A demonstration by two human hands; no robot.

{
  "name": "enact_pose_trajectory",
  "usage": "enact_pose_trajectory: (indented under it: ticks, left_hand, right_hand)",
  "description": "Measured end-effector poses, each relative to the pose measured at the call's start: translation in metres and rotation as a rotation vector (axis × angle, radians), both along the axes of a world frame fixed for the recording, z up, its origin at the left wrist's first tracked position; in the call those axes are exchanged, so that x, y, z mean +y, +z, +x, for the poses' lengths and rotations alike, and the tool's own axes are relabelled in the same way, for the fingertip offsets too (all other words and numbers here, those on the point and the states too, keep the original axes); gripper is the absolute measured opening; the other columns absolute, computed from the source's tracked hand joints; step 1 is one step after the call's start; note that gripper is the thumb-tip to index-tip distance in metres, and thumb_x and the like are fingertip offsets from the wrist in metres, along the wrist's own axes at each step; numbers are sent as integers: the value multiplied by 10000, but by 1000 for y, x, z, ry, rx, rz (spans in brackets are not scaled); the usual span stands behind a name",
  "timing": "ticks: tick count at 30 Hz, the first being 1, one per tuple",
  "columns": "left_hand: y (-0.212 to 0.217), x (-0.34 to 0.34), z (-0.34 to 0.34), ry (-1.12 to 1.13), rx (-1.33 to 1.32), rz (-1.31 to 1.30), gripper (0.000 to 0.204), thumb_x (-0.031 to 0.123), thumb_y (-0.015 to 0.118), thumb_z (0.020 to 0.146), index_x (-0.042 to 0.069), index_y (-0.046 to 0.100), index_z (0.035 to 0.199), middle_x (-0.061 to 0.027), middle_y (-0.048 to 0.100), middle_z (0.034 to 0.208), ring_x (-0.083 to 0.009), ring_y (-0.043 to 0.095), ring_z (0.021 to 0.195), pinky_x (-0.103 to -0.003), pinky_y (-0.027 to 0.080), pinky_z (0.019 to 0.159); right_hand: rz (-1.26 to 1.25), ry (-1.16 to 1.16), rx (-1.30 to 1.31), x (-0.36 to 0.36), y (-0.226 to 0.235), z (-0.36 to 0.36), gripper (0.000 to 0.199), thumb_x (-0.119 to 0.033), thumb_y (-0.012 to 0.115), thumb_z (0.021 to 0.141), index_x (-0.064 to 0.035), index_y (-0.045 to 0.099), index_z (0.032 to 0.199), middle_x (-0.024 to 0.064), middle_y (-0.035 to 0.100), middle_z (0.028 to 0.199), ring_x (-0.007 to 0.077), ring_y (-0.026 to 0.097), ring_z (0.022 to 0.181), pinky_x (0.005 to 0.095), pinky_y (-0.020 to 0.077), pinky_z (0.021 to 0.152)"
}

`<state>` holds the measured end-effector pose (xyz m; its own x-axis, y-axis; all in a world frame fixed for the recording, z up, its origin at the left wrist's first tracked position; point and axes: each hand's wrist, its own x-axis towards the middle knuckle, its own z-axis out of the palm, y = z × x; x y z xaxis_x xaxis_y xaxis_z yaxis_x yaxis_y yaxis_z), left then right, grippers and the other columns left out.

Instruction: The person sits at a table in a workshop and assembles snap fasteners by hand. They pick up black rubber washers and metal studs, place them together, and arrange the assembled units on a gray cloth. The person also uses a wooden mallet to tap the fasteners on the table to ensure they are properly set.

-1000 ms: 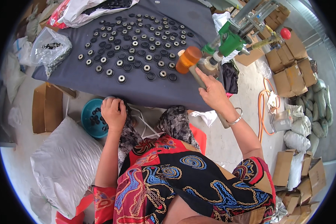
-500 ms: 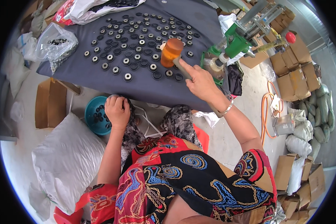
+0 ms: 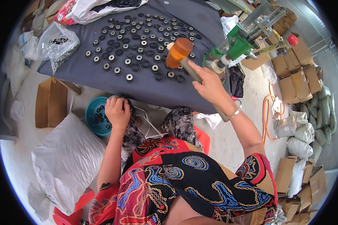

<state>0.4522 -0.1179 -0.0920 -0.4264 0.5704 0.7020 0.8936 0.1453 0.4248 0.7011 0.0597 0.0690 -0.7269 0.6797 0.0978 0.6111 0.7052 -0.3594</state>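
Right hand (image 3: 210, 85) closed around mallet (image 3: 180, 52) handle; orange head poised over round black parts (image 3: 139, 48) on grey cloth (image 3: 82, 71), near its front edge. Strike squarely, one part per blow. Left hand (image 3: 117, 110) rests curled on knee, beside blue bowl (image 3: 92, 116), off the cloth.

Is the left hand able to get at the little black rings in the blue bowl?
Probably yes: the left hand rests right beside the blue bowl, whose black rings lie uncovered.
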Motion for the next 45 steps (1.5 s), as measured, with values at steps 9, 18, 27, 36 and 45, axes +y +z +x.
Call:
enact_pose_trajectory:
  ticks: [9,18,27,36,45]
  left_hand:
    - [0,0,3,-19,-1,-9,94,53,667,718,67,582,757,-65,578,791,-281,544,750,-392,436,665]
    - [-1,-4,1,15,0,2,95,67,666,714,80,578,748,-57,569,781,-277,538,758,-395,429,675]
    - [1,-2,1,4,1,-8,102,58,669,705,72,578,749,-60,578,788,-275,539,748,-388,432,655]
    - [0,-6,-1,30,-23,2,83,77,657,709,85,579,734,-62,557,763,-284,535,754,-405,426,673]
    - [-1,-3,0,10,-41,-10,86,80,663,705,81,583,736,-63,557,770,-285,540,768,-402,425,678]
  right_hand:
    - [-7,16,-82,-26,-12,13,709,-52,614,755,-213,413,1416,151,492,812,307,543,726,397,450,693]
    - [63,59,-132,-24,-7,12,727,-82,607,766,-233,367,1435,160,522,878,342,582,760,433,476,694]
    - [44,99,30,-19,8,-20,683,-93,580,786,-222,378,1426,176,532,881,364,582,773,438,481,707]
    - [-63,105,-21,-6,-1,-36,679,-90,571,781,-210,386,1423,192,549,913,368,588,801,454,470,741]
    - [0,67,-17,9,-7,-52,703,-68,577,760,-205,387,1423,198,562,939,373,593,838,445,473,766]
